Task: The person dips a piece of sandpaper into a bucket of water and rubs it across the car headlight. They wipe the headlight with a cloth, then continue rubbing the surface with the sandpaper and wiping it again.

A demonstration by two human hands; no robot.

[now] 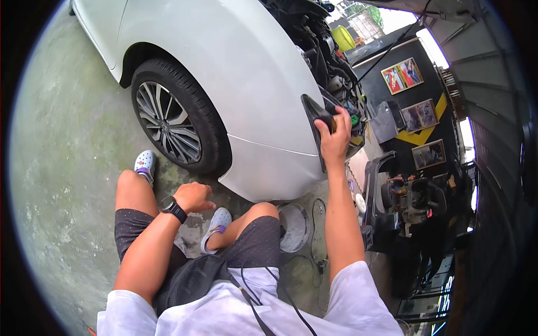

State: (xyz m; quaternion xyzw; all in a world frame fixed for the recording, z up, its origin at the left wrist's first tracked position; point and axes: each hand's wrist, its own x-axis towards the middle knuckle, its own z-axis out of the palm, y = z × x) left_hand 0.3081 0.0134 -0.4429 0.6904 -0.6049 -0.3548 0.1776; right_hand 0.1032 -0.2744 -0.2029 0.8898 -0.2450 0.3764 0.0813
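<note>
My right hand (336, 134) is raised at the front corner of the white car (263, 89), its thumb and fingers closed around a dark object (325, 119). That object lies against the black-edged opening at the end of the white fender, and its exact shape is partly hidden. My left hand (193, 197) hangs above the floor between my knees, below the wheel (168, 120). Its fingers are curled, with the thumb pointing right, and nothing shows in them. A black watch (173, 208) is on the left wrist.
The open engine bay (328, 50) lies beyond the fender. A round grey basin (294, 228) stands by my right knee, beside a cable (318, 224) on the floor. Car parts (414, 196) are at the right, near framed pictures (402, 75) on a dark wall.
</note>
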